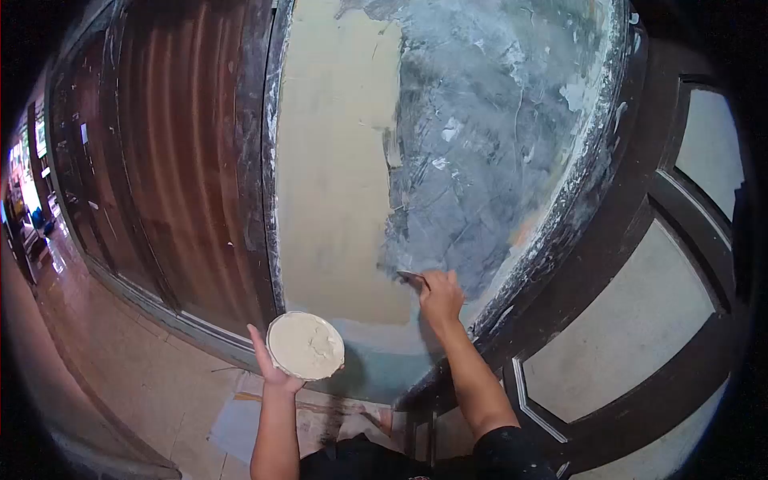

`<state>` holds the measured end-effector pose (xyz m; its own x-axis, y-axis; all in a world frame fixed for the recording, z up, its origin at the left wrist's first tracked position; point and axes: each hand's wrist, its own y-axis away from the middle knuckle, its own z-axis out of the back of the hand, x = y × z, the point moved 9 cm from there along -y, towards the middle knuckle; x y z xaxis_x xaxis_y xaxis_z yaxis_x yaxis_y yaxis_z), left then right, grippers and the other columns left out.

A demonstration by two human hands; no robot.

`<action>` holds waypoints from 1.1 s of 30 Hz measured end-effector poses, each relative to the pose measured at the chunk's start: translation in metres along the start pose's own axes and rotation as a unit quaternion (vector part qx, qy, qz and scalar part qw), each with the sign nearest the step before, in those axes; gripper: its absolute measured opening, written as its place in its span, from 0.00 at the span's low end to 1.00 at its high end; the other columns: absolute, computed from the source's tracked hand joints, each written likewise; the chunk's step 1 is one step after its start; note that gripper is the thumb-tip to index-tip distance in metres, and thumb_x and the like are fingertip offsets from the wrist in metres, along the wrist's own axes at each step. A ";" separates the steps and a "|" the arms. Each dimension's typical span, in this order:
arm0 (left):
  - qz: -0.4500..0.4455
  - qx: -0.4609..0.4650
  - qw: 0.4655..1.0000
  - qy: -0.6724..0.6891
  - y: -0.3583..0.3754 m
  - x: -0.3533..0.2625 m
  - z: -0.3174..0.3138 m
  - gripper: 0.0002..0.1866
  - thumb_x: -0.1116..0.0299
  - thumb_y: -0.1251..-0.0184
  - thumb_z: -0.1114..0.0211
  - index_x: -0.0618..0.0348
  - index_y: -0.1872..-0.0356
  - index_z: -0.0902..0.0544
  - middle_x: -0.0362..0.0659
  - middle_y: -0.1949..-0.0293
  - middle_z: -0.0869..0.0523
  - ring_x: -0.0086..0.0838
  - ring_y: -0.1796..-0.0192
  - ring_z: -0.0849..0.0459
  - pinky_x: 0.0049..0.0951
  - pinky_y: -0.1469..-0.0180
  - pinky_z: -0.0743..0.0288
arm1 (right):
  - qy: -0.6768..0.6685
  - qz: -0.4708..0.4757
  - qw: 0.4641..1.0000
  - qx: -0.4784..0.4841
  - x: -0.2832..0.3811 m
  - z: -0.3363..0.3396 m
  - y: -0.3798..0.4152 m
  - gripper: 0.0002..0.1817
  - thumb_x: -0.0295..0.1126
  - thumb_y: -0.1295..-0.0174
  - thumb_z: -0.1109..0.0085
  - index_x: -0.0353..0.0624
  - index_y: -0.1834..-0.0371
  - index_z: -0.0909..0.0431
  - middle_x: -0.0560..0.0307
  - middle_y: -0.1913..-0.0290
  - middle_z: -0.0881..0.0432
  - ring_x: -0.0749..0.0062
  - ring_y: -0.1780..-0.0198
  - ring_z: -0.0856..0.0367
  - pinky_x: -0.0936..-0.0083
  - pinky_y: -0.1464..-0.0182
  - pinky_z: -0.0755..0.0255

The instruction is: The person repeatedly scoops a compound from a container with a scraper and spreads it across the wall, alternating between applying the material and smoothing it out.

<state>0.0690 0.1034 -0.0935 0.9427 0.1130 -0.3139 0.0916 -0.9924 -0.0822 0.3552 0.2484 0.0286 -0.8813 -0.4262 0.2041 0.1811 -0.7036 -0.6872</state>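
My left hand (270, 364) supports a round tub (343, 347) from below and the side, its thumb standing up beside the rim. Thick cream putty (302, 344) fills the tub, with a few gouges on its right side. Gripped in my right hand (442, 299) is a putty knife (410, 275); its blade is at the wall, mostly hidden by the angle. A smooth cream coat (336, 160) covers the wall's left strip. To its right lies a rough grey area (480, 152) with whitish smears. The knife is near the lower boundary between the two.
A dark wooden frame with brown panels (184, 160) borders the wall on the left. Dark panelled woodwork with pale insets (632, 320) stands close on the right. Below are a tiled floor (152, 376) and a pale sheet (240, 420).
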 end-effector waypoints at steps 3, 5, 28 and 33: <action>0.006 0.031 0.999 0.011 0.001 -0.001 -0.011 0.56 0.14 0.31 0.60 0.59 0.29 0.22 0.54 0.34 0.16 0.57 0.38 0.14 0.69 0.41 0.16 | -0.051 0.026 0.995 -0.086 0.007 0.031 0.006 0.02 0.34 0.36 0.33 0.54 0.62 0.13 0.58 0.60 0.12 0.45 0.50 0.18 0.47 0.56 0.20; -0.009 -0.003 1.000 0.008 0.001 -0.002 -0.003 0.55 0.14 0.31 0.59 0.59 0.30 0.22 0.54 0.34 0.15 0.56 0.38 0.13 0.68 0.41 0.16 | 0.042 0.021 0.998 0.039 -0.020 -0.028 0.056 0.05 0.33 0.32 0.37 0.53 0.60 0.12 0.62 0.60 0.11 0.49 0.53 0.18 0.47 0.60 0.22; 0.027 0.053 0.998 -0.005 -0.008 0.016 -0.038 0.57 0.14 0.32 0.60 0.59 0.27 0.23 0.54 0.31 0.17 0.54 0.33 0.16 0.63 0.33 0.20 | -0.060 0.067 0.992 -0.086 0.042 0.074 -0.029 0.08 0.28 0.40 0.30 0.50 0.57 0.12 0.61 0.58 0.11 0.51 0.53 0.19 0.55 0.55 0.20; 0.012 0.054 0.998 0.017 -0.016 0.013 -0.066 0.57 0.13 0.32 0.60 0.59 0.27 0.24 0.56 0.30 0.18 0.57 0.33 0.16 0.69 0.35 0.20 | -0.159 0.363 0.918 0.010 0.121 0.109 0.005 0.17 0.25 0.47 0.29 0.51 0.52 0.13 0.63 0.53 0.12 0.55 0.47 0.18 0.59 0.47 0.20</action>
<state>0.1013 0.1172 -0.0341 0.9551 0.0848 -0.2840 0.0346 -0.9835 -0.1775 0.2974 0.1312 0.1255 -0.3543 -0.9291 -0.1062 0.6811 -0.1785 -0.7101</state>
